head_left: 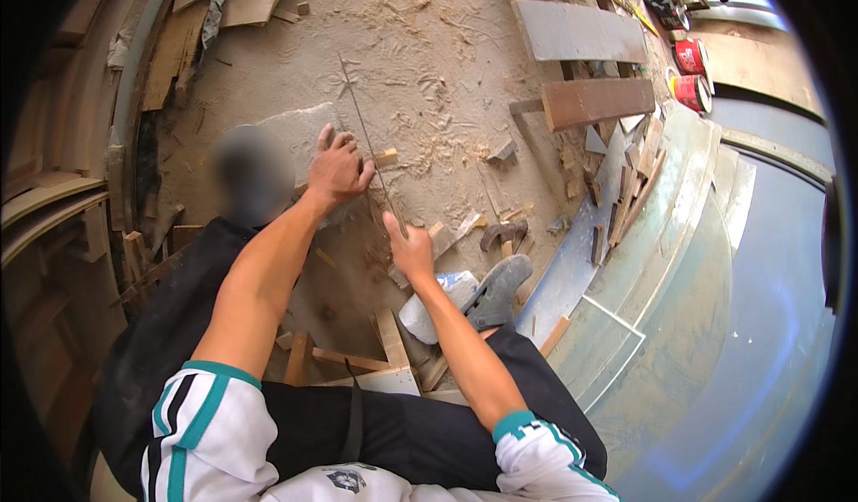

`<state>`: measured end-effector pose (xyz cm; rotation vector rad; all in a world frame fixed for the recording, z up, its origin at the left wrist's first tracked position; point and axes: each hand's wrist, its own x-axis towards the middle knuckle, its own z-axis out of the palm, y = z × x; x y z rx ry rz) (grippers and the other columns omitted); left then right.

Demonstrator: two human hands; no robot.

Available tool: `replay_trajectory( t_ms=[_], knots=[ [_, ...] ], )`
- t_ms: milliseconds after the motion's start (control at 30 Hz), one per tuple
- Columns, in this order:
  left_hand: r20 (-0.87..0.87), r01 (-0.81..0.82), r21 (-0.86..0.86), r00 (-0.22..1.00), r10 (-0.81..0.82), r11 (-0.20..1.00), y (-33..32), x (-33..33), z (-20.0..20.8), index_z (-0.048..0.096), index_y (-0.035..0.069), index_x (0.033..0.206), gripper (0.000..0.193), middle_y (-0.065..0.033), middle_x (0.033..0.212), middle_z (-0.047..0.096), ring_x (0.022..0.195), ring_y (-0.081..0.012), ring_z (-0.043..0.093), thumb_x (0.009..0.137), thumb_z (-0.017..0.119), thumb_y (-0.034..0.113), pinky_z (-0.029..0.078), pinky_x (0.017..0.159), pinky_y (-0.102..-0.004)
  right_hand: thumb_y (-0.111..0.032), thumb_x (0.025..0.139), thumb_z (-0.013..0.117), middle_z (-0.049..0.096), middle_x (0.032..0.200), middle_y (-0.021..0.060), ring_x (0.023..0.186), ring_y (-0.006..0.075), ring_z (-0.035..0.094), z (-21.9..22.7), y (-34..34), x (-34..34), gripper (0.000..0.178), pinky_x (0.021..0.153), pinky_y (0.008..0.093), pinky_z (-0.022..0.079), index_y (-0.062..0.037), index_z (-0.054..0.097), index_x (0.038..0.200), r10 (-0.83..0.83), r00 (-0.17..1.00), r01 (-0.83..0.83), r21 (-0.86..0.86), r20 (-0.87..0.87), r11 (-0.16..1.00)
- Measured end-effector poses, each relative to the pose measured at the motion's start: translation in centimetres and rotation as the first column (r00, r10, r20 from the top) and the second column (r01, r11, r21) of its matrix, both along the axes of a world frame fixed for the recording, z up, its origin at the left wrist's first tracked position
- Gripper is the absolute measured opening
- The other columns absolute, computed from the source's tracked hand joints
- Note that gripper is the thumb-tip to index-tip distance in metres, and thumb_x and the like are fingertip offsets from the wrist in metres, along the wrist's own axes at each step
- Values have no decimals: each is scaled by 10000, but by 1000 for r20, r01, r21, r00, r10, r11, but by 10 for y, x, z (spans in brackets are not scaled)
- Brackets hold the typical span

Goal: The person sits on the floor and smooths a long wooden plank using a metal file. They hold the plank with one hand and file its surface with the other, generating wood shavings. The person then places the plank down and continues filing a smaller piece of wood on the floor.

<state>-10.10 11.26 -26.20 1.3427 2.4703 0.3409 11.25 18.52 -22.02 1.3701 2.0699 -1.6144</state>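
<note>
My right hand [413,250] is closed round the near end of a long, thin saw [362,122], seen nearly edge-on. Its narrow blade runs away from me, past the fingers of my left hand [340,169]. That hand is closed over a small strip of wood [385,157], whose pale end sticks out to the right, across the blade. Most of the strip is hidden under my fingers, so how deep the blade sits in it cannot be seen. A pale, dusty slab [299,134] lies just beyond my left hand.
Sawdust and shavings cover the floor [429,46]. A hammer [505,236] lies near my shoe [500,287]. Wood offcuts [389,337] lie by my legs. On the right are planks [599,104], paint cans [693,92] and a bluish sheet [760,323]; boards [183,37] lean at left.
</note>
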Motion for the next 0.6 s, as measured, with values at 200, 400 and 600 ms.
replay_trajectory(
  t_ms=[200, 400, 600],
  knots=[
    [-5, -16, -5, 1000, 16, 1000, -6, -4, -3, 709, -37, 877, 470, -143, 1043, 670, 1231, -268, 491, 895, 446, 353, 148, 1182, -497, -551, 941, 551, 404, 521, 144, 507, 177, 398, 5, -23, 78, 676, 513, 400, 375, 55, 542, 641, 18, 999, -14, 119, -33, 993],
    [-6, -25, 42, 1000, 25, 999, -4, -3, -13, 700, -18, 842, 415, -128, 1013, 669, 1197, -262, 504, 882, 429, 294, 164, 1175, -509, -562, 929, 555, 433, 523, 169, 515, 177, 468, 9, 4, -15, 683, 536, 413, 397, 63, 568, 654, 52, 998, -54, 81, 34, 995],
    [-45, -38, 17, 998, 38, 999, -13, -3, -15, 695, 19, 831, 349, -116, 985, 665, 1187, -246, 514, 867, 463, 277, 184, 1163, -517, -598, 919, 542, 434, 518, 178, 495, 198, 457, 11, -16, 63, 712, 533, 416, 404, 66, 578, 663, 58, 998, -62, 111, 32, 992]
  ],
)
